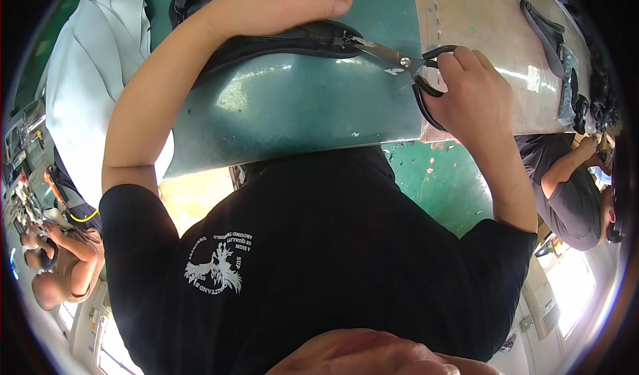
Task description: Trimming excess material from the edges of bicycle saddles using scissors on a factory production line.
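Observation:
My right hand (474, 94) is closed through the black handles of a pair of scissors (405, 62). Their metal blades point left, and the tips reach the end of a long black padded piece (293, 42) lying on the green tabletop. Above that piece is my left hand (286, 2), its fingers curled in and the thumb laid along them. Whatever the left fingers may hold is too small or hidden to make out. Part of the black piece is covered by my left forearm.
Pale grey sheets (93, 88) hang over the table's left side. On the tan surface at right lie a black strap-like piece (542, 32) and a clear plastic bag (569, 85). People are at work on both sides, one in a dark shirt (566, 195) at right.

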### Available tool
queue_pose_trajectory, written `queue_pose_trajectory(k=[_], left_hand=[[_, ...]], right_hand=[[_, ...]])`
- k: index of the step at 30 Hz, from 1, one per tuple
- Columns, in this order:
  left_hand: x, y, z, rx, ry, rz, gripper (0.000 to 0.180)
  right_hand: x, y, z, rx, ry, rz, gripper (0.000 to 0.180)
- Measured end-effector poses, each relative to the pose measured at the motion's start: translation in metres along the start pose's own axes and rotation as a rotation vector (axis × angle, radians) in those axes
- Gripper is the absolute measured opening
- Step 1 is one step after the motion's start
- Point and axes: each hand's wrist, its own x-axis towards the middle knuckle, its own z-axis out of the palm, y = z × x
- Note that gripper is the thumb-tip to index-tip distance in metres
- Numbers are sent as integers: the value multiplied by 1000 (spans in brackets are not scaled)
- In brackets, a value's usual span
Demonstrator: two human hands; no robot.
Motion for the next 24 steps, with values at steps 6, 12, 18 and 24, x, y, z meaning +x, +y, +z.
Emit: queue_pose_trajectory(k=[6,12,18,24], left_hand=[[3,-22,0,-544,197,168,2],[2,-32,-5,-579,353,-44,4],[-1,0,-2,-450,395,-81,6],[7,-33,-5,-570,343,-46,6]], right_hand=[[13,-7,-11,-18,-141,-25,28],[15,-1,0,51,-180,-74,28],[-1,-4,6,86,-89,-4,28],[-2,-18,3,78,-80,66,29]])
